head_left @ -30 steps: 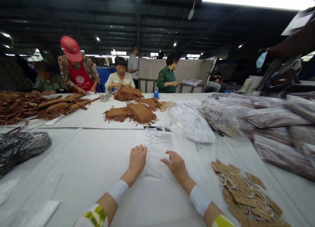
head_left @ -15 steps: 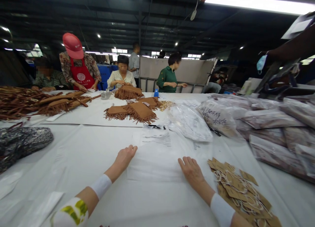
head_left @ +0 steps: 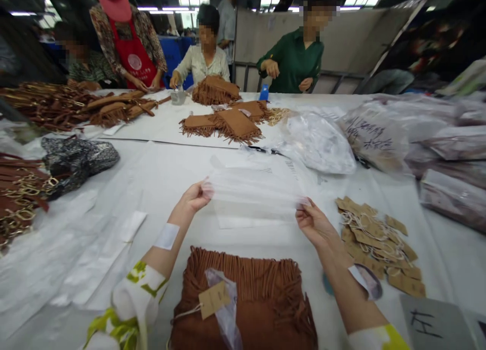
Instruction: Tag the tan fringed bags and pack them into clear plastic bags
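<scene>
Head view: the sheet (head_left: 254, 190) looks thin, whitish, translucent.

Left hand (head_left: 198, 194) and right hand (head_left: 310, 219) each grip one end of a translucent white sheet (head_left: 254, 192), spread between them above the white table (head_left: 163, 165). Nearer the wearer lies a brown fringed bag (head_left: 271, 314) bearing a kraft hang tag (head_left: 214, 298). Strung tags (head_left: 366, 233) lie heaped beside the right forearm (head_left: 339, 266).

— What is borne by the white table (head_left: 161, 180)?
— At bottom centre, a fringed brown article (head_left: 266, 314) is laid; at right, tags (head_left: 368, 238) are heaped.
— And higher up?
— Fringed pieces (head_left: 236, 123) are spread upper centre; plastic bags (head_left: 451, 152) are piled upper right.
</scene>
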Demonstrator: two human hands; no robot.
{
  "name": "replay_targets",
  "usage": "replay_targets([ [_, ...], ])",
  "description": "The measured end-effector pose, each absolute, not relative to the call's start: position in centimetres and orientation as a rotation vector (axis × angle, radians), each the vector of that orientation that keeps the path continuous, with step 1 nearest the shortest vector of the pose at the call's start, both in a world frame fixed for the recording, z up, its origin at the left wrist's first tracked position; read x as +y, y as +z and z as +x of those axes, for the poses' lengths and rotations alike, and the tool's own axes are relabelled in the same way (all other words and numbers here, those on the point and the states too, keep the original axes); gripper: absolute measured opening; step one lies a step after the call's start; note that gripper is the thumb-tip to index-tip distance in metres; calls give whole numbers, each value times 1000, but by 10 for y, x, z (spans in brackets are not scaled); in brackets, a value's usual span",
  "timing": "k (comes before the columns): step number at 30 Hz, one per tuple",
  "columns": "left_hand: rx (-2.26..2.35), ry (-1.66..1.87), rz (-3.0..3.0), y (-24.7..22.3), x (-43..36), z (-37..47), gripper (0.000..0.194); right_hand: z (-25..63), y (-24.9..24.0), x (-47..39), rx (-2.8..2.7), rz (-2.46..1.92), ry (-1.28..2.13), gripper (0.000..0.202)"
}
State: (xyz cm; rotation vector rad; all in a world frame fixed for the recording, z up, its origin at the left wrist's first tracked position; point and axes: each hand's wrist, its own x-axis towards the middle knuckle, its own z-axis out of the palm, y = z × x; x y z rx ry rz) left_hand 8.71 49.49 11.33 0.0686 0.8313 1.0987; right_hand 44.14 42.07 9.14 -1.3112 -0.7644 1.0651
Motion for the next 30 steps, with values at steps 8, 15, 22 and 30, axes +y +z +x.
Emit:
replay_targets([
  [8, 892, 989, 252, 121, 447, 59, 13, 427, 101, 377, -636, -1108, 1610, 31],
  [15, 967, 1004, 532, 110, 431, 63, 21, 415, 98, 359, -1096, -1416, 1502, 50],
  [22, 867, 567, 1701, 125, 417, 30, 31, 445, 111, 367, -2001, -1410, 655, 38],
  [30, 764, -52, 2636, 72, 379, 20, 27, 461, 79, 314, -2436, -1356, 841, 14],
])
